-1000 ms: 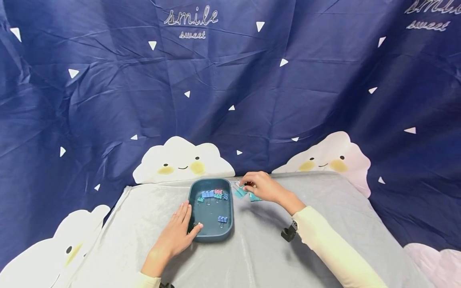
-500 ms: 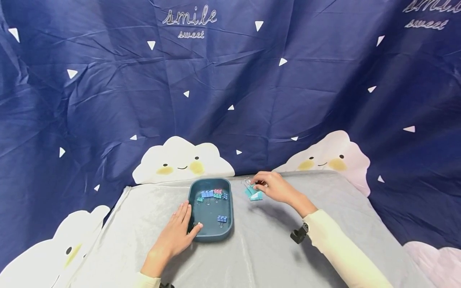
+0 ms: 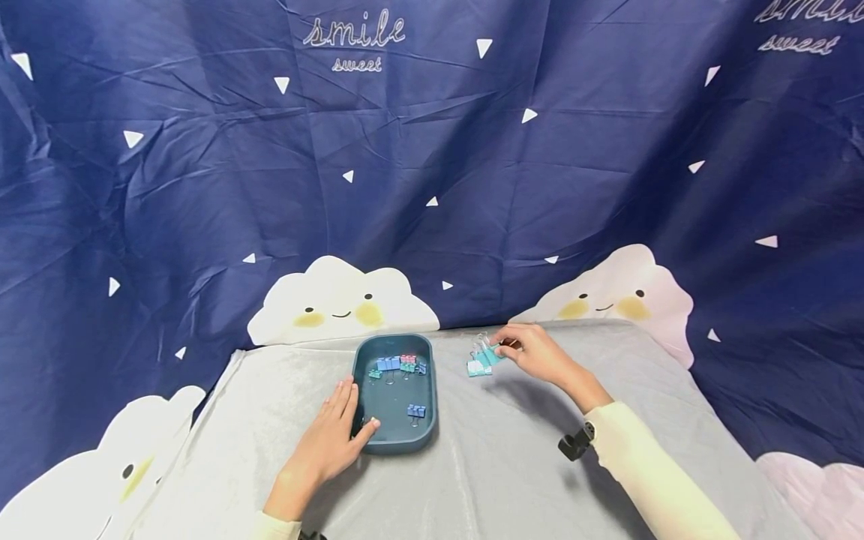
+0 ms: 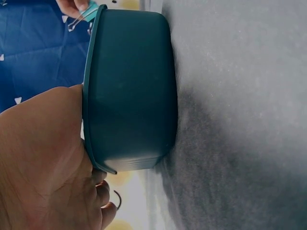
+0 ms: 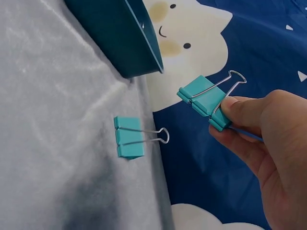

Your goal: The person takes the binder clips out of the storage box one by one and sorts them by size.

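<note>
My right hand point(image 3: 545, 358) pinches a teal binder clip point(image 5: 204, 101) by one end between thumb and fingers, raised above the cloth. A second teal binder clip point(image 5: 130, 137) with silver wire handles sits on the grey cloth just below, apart from the held one. In the head view that clip point(image 3: 480, 369) is right of a dark teal tray point(image 3: 400, 448). The left hand point(image 3: 328, 442) rests on the tray's near-left corner, with fingers fairly straight along the left rim and the thumb over the near edge. Inside the tray lie small blue binder clips point(image 3: 416, 411).
More small clips lie toward the tray's far end, among them a pink clip point(image 3: 408, 359) and a green clip point(image 3: 375, 373). Grey cloth point(image 3: 499, 465) covers the table. Behind its far edge hangs a navy curtain point(image 3: 432, 150) with white clouds.
My right hand has moved rightward, away from the tray, carrying the teal binder clip. The other teal clip on the cloth has come more into sight. The left hand and tray have stayed put.
</note>
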{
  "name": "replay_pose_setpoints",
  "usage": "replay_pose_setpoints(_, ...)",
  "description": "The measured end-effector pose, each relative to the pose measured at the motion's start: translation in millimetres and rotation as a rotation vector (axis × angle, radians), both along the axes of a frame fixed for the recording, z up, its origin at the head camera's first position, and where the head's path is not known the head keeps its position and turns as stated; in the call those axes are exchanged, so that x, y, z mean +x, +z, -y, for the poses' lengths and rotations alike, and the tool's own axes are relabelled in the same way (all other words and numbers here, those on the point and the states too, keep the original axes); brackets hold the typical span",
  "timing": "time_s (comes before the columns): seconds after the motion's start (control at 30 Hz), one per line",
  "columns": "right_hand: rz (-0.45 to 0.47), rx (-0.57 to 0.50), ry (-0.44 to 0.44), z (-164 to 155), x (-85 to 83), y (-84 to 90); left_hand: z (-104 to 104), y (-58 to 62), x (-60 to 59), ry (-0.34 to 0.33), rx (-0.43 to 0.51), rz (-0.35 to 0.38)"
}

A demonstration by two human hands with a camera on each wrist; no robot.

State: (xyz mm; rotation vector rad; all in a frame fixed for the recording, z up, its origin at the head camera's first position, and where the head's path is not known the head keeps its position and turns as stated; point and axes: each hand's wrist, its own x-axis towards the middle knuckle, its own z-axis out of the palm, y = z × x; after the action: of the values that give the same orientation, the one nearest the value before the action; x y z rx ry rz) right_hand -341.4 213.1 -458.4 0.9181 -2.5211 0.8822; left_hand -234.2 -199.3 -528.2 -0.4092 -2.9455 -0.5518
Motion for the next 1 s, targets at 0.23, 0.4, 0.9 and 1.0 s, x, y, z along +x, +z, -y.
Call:
replay_pose_setpoints(0.23,0.045,-0.042,-0.049,-10,-0.7,-12.1,1,-0.3,1.0,0.002,-0.004,0.015)
replay_pose_setpoints(0.4,0.09,-0.064,-0.075,-18,-1.4,-19.1,2,-0.6,1.3,0.005,-0.003,0.019)
replay_pose_setpoints(0.9,0.166,-0.076,-0.178,-37,-14.1,-45.1,0,3.6,2.5,0.002,-0.004,0.021)
replay_pose_setpoints(1.0,0.166,-0.074,-0.191,-38,-17.0,-49.2,-1,5.0,2.9,0.003,0.001,0.027)
